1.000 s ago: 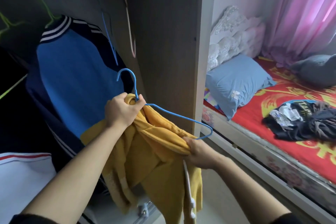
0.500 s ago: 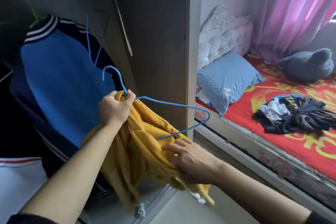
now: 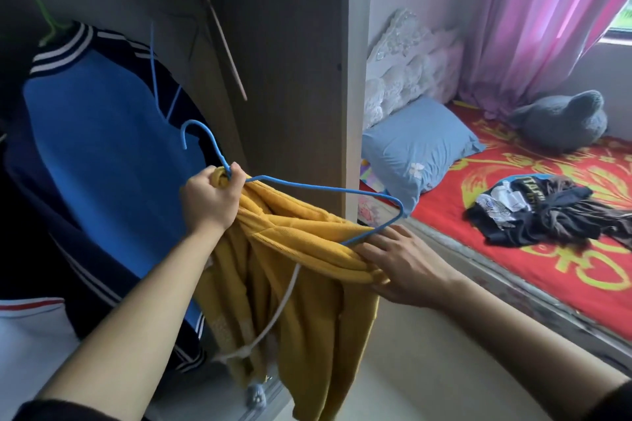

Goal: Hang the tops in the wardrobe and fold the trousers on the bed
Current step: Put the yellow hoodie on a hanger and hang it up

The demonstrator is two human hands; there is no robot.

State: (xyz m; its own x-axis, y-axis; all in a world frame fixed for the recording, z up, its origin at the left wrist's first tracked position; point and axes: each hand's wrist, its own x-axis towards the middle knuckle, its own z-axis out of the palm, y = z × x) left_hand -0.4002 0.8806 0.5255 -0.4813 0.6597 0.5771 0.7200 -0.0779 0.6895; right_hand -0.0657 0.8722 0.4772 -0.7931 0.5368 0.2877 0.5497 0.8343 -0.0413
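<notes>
**As the Grip Loosens, the Yellow Top Nears the Rail**

Where the right hand point(image 3: 407, 267) clutched the shoulder of the mustard-yellow top with a white cord point(image 3: 301, 284) a second ago, its fingers now lie almost straight along the cloth, smoothing rather than gripping. The left hand point(image 3: 208, 196) stays clenched round the neck of the thin blue wire hanger point(image 3: 307, 185) and the top's collar, just in front of the open wooden wardrobe point(image 3: 294, 61). I'd judge the top only half seated, since the hanger's right end is still bare wire, so hooking it up must wait a little. Inside the wardrobe hangs a blue-and-navy jacket with a striped collar point(image 3: 102, 154) on a green hanger point(image 3: 48, 27), with a spare blue hanger point(image 3: 153, 55) beside it. To the wardrobe's right, the red-sheeted bed point(image 3: 547, 270) carries a heap of dark clothes point(image 3: 547, 215), still unfolded.
</notes>
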